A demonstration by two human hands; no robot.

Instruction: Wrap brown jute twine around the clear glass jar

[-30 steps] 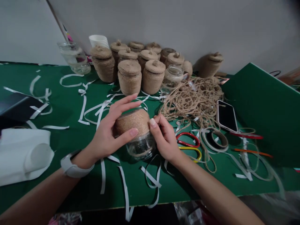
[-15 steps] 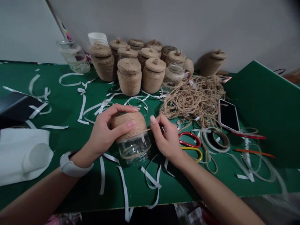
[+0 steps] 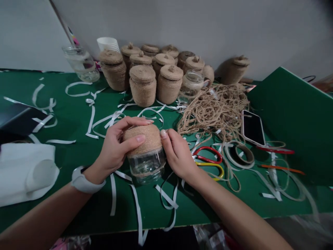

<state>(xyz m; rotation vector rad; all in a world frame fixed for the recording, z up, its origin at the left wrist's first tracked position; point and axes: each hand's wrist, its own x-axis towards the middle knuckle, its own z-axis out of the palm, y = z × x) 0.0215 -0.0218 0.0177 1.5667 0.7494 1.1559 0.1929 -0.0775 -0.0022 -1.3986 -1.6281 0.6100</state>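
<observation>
A glass jar (image 3: 147, 166) lies tilted in front of me, one half wrapped in rows of jute twine (image 3: 148, 143) and the other half bare glass, with a thin band near its far end. My left hand (image 3: 114, 147) grips the wrapped part, thumb on the near side and fingers over the top. At the jar's right side, my right hand (image 3: 179, 152) is closed in a pinch on the twine, thumb and fingertips against the wrapped edge. The pinched strand itself is mostly hidden by the fingers.
Twine-wrapped lidded jars (image 3: 143, 86) stand at the back. A twine tangle (image 3: 215, 107), a phone (image 3: 253, 127), red-and-yellow-handled scissors (image 3: 212, 160) and a tape roll (image 3: 239, 155) lie right. White strips (image 3: 92, 119) litter the green table (image 3: 85, 208); a green board (image 3: 293, 128) stands far right.
My right hand has moved left, from a short gap with a strand showing to touching the jar's side. The left hand keeps its hold; the jar has shifted slightly left.
</observation>
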